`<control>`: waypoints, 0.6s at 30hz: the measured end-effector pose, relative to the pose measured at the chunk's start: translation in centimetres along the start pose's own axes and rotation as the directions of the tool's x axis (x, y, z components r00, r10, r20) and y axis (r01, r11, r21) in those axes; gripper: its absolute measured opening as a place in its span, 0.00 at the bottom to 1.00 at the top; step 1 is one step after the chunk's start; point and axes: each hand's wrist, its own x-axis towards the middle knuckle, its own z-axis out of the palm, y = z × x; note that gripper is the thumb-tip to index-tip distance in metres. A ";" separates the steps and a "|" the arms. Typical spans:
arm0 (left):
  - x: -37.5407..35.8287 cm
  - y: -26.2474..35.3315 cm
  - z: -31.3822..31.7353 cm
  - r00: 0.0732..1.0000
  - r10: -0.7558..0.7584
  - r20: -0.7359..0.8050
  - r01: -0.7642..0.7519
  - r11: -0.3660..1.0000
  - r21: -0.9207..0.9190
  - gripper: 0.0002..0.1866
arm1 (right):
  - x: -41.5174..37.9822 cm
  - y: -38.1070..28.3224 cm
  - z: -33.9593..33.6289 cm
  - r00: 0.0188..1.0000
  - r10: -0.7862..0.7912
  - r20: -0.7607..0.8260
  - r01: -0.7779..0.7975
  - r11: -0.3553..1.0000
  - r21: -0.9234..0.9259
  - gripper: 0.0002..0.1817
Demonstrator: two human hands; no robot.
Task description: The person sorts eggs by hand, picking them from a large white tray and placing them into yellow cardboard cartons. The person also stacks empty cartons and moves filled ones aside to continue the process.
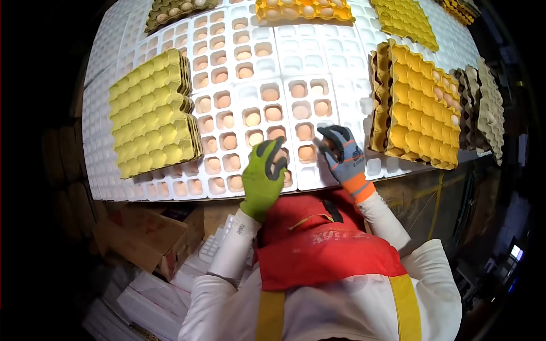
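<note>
My left hand (264,173), in a green glove with dark fingertips, is over the white moulded tray near the table's front edge. Its thumb and fingers are apart around an egg (281,154) that appears to sit in a cell. My right hand (341,154), in a grey-blue glove with an orange cuff, curls its fingers over the tray's right column. A brownish, blurred egg (334,149) shows between its thumb and fingers. Between the hands, brown eggs (305,153) fill cells of the white tray (318,181); the cell below them holds no egg.
A stack of yellow cartons (151,116) lies at left. At right stands a stack of orange cartons (418,111) with several eggs, beside grey cartons (490,108). More cartons (304,11) line the back. Below the table's front edge is a cardboard box (142,236).
</note>
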 end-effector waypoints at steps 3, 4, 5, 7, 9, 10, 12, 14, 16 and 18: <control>-2.0 2.0 2.3 0.984 0.049 0.170 -0.058 0.997 0.045 0.23 | 1.5 1.8 1.1 0.983 -0.143 -0.116 0.132 0.986 -0.097 0.19; -2.6 1.8 3.1 0.965 0.046 0.257 -0.062 0.997 0.054 0.23 | 1.4 2.8 1.5 0.979 -0.147 -0.144 0.131 0.984 -0.117 0.19; -2.7 1.3 3.7 0.959 0.088 0.271 -0.117 0.989 0.092 0.23 | 1.5 2.5 1.0 0.986 -0.075 -0.148 0.078 0.997 0.010 0.20; -3.4 0.8 4.6 0.942 0.150 0.302 -0.205 0.966 0.159 0.24 | 0.4 1.0 -0.5 0.988 0.072 -0.138 -0.043 0.978 0.202 0.21; -3.3 1.2 4.6 0.969 0.086 0.233 -0.106 0.991 0.076 0.23 | -0.9 2.0 0.1 0.987 -0.010 -0.162 0.035 0.988 0.150 0.21; -3.3 1.5 4.4 0.978 0.045 0.203 -0.054 0.998 0.038 0.23 | -1.6 3.1 1.3 0.984 -0.075 -0.161 0.090 0.992 0.087 0.21; -3.7 -2.2 5.4 0.969 0.215 0.118 -0.220 0.975 0.028 0.21 | -1.1 4.5 2.4 0.961 -0.259 -0.097 0.258 0.966 -0.017 0.17; -3.4 -0.3 5.3 0.955 -0.191 0.227 0.273 0.865 -0.421 0.20 | -1.9 2.6 1.2 0.958 -0.045 -0.282 0.113 0.967 0.229 0.15; -2.5 2.8 6.5 0.962 0.132 0.240 -0.077 0.971 -0.227 0.19 | -3.9 1.9 -2.6 0.950 -0.208 -0.234 0.236 0.967 0.099 0.14; -3.1 1.9 9.5 0.878 0.300 0.374 -0.288 0.954 -0.089 0.19 | -6.7 1.1 -6.6 0.961 -0.241 -0.134 0.258 0.958 0.127 0.14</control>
